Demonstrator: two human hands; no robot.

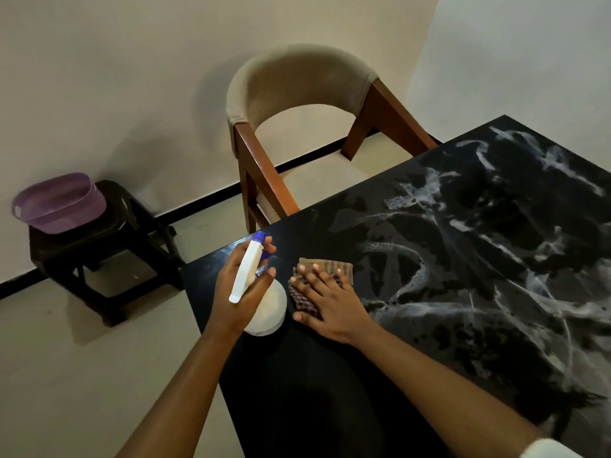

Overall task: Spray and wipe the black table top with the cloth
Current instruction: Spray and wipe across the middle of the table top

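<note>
From the right hand (330,304), flat on the cloth (329,263), open table (479,292) runs from 1 o'clock round to 5 o'clock (wet foam streaks lie across it, low and no bar to a sweep). At 9 o'clock, just beside, the left hand (238,292) grips the bottle (274,309) and closes that side. At 12 o'clock the chair (297,81) stands at the table's far edge, one wooden arm meeting it. Far off at 10 o'clock, on the floor past the table's corner, a stool (125,219) carries a basin (59,203).
</note>
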